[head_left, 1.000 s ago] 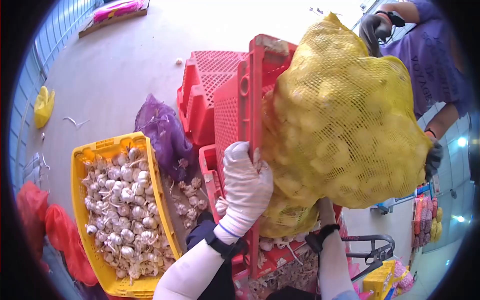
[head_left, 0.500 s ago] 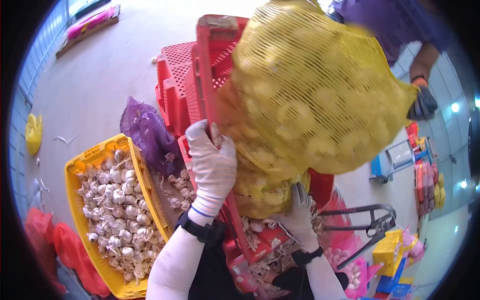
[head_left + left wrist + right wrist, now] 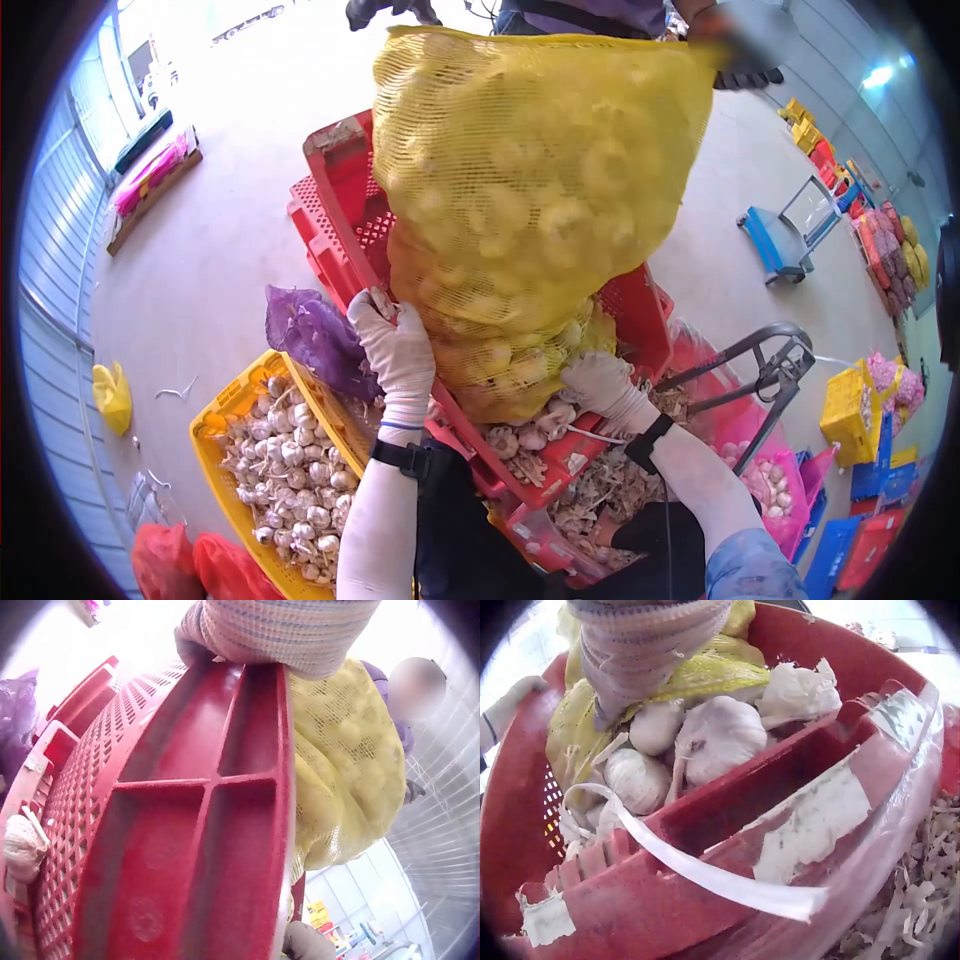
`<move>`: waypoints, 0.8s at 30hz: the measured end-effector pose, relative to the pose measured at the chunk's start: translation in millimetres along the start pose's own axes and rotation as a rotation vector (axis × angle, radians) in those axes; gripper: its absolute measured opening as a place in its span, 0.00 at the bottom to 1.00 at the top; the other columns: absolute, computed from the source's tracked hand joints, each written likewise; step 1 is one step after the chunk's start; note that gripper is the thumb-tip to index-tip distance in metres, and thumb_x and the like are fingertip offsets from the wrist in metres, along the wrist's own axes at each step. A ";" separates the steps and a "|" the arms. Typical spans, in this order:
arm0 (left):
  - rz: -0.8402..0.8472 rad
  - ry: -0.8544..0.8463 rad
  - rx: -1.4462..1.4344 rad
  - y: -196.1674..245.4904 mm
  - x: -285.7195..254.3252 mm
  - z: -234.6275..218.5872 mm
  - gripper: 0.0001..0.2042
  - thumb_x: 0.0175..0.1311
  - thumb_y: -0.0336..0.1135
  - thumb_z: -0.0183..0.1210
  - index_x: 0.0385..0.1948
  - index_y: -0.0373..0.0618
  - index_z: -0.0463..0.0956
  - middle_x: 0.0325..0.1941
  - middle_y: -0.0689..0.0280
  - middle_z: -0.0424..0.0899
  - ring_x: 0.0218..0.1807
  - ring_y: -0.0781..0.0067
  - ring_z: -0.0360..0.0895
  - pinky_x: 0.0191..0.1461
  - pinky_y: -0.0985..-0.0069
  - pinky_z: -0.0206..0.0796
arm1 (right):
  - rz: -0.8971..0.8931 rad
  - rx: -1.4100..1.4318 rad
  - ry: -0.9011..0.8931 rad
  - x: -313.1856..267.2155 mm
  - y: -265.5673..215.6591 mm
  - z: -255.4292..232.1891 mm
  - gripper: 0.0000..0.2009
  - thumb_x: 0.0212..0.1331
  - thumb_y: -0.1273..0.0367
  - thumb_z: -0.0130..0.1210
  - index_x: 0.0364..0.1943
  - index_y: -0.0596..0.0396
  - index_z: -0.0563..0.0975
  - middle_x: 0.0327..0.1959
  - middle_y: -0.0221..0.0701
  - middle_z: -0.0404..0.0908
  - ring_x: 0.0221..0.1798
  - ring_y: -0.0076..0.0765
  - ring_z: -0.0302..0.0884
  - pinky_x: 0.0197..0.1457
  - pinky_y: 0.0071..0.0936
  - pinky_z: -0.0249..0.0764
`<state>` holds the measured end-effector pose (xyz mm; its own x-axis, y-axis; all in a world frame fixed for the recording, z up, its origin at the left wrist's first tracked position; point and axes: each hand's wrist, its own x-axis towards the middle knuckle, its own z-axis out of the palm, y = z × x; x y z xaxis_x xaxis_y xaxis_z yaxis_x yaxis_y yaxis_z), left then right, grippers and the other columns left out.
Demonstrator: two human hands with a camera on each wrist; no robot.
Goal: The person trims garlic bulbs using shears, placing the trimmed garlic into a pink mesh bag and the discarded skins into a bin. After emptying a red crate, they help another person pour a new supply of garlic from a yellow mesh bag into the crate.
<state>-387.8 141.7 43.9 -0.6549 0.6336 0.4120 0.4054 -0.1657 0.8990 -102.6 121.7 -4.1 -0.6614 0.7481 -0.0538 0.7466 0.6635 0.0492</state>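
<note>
A large yellow mesh bag (image 3: 540,180) of garlic bulbs leans bottom-up into a red plastic crate (image 3: 345,170). My gloved left hand (image 3: 395,345) grips the crate's left rim, fingers hooked over it; the left wrist view shows that glove (image 3: 277,634) on the ribbed edge. Low at the bag's near end, my gloved right hand (image 3: 605,388) holds the mesh. Close up, its glove (image 3: 645,652) covers part of the yellow netting (image 3: 712,671), just above loose garlic bulbs (image 3: 720,739) inside the crate. Another person's dark-gloved hand (image 3: 395,12) is at the bag's upper end.
Left of the crate stands a yellow crate (image 3: 210,430) full of garlic, beside a purple mesh bag (image 3: 310,335). A black metal handle (image 3: 765,370) juts out at right, near a pink bag of garlic (image 3: 765,485). A white strap (image 3: 712,877) curls over the crate's rim.
The yellow bag has swung left in the head view and now stands more upright over the crate. My right hand has come out from behind the bag to its lower end. My left hand keeps the rim.
</note>
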 end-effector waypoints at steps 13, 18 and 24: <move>-0.043 0.039 0.035 2.8 2.1 -0.6 0.13 0.59 0.24 0.57 0.44 0.39 0.67 0.30 0.62 0.72 0.33 0.65 0.72 0.43 0.68 0.67 | -0.122 -0.297 0.290 73.8 23.5 -21.6 0.04 0.49 0.68 0.53 0.24 0.50 0.77 0.22 0.32 0.76 0.30 0.40 0.78 0.32 0.37 0.74; -0.069 0.057 -0.033 -4.7 0.2 1.7 0.13 0.58 0.23 0.56 0.44 0.39 0.68 0.34 0.61 0.72 0.37 0.66 0.70 0.45 0.68 0.65 | -0.102 -0.169 0.261 51.9 4.2 -50.0 0.07 0.48 0.69 0.54 0.33 0.52 0.78 0.28 0.35 0.77 0.34 0.44 0.77 0.37 0.39 0.73; 0.007 0.001 -0.011 -8.0 0.9 -1.2 0.11 0.59 0.23 0.53 0.43 0.39 0.67 0.33 0.63 0.68 0.34 0.68 0.65 0.44 0.71 0.63 | 0.036 0.121 0.382 38.7 31.5 -31.2 0.08 0.52 0.67 0.56 0.34 0.54 0.79 0.28 0.38 0.78 0.34 0.49 0.78 0.39 0.40 0.74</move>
<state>-392.5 142.7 37.3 -0.6523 0.6319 0.4186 0.4031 -0.1784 0.8976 -107.0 171.8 26.5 -0.5972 0.7347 0.3219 0.7576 0.6484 -0.0744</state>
